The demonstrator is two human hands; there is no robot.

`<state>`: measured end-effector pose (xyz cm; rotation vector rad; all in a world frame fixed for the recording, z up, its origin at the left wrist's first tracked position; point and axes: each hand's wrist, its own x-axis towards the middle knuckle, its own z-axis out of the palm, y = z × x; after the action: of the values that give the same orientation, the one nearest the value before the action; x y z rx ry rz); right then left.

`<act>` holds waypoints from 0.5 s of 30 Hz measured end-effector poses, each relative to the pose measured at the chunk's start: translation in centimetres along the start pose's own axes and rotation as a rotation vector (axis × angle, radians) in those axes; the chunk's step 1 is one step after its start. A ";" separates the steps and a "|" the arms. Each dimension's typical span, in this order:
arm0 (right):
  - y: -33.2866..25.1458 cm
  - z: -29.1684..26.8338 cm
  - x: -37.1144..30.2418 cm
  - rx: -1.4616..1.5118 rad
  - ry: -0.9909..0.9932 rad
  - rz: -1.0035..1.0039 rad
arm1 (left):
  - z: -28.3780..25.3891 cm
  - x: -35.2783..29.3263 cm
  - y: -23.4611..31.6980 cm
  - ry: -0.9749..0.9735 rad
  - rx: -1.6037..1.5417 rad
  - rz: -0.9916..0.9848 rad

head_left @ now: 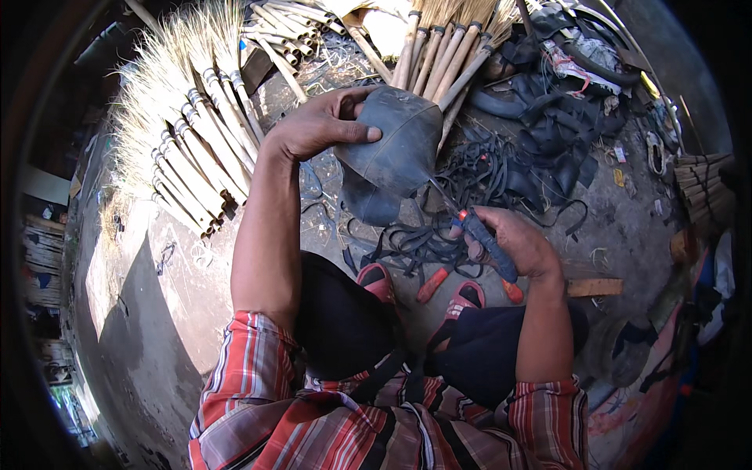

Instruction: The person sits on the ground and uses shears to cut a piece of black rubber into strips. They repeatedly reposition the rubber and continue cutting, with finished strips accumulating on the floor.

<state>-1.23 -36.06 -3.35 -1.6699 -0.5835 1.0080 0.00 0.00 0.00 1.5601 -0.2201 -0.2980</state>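
Observation:
My left hand [323, 124] grips a wide piece of black rubber sheet [403, 139] at its left side, thumb on top and fingers partly behind it. A knife [489, 244] with a dark wrapped handle, red near the blade, is in my closed right hand [518, 241]. Its thin blade points up and left, with the tip at the lower right edge of the rubber. Whether the blade has entered the rubber I cannot tell. Under the sheet hangs a dark rubber flap [368, 200]. Cut black rubber strips [415, 239] lie tangled on the ground below.
Straw brooms [196, 141] lie in a row at left; more brooms [446, 55] and bamboo sticks [294, 23] are at the back. Rubber scraps [548, 133] pile up at right. A red handle [432, 285] lies between my sandalled feet, near a wooden block [594, 287].

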 end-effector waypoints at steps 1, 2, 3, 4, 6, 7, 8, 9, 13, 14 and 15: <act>0.0 0.1 0.0 -0.004 -0.004 -0.015 | 0.0 0.1 0.0 -0.014 0.011 0.003; 0.0 0.2 0.0 -0.038 0.002 0.018 | 0.0 0.2 0.0 -0.020 0.022 0.000; 0.1 0.4 0.1 0.051 0.000 -0.023 | 0.0 0.2 0.2 -0.027 0.038 -0.002; 0.0 0.5 -0.1 0.098 0.009 -0.003 | 0.1 0.3 0.1 -0.026 0.039 -0.003; -0.4 0.7 -0.4 0.081 0.043 0.000 | 0.0 0.3 0.2 -0.026 0.042 -0.009; -0.6 0.7 -0.5 0.013 0.068 -0.012 | -0.1 0.4 0.3 -0.027 0.038 -0.012; -0.8 0.7 -0.6 -0.057 0.093 -0.024 | -0.2 0.5 0.2 -0.027 0.034 -0.013; -0.9 0.8 -0.7 -0.077 0.099 -0.018 | -0.4 0.5 0.2 -0.022 0.038 -0.024; -0.7 1.5 -0.8 -0.042 0.097 0.000 | -0.2 0.2 0.0 0.026 0.088 -0.035; -0.6 1.6 -0.8 -0.009 0.099 0.035 | 0.1 0.1 0.0 0.063 0.127 -0.050; -0.5 1.6 -0.8 -0.009 0.105 -0.017 | 0.3 0.1 0.1 0.020 0.095 -0.034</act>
<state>-2.94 -35.63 -2.77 -1.7118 -0.5324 0.9006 -0.02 -0.36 0.11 1.6612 -0.1945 -0.3023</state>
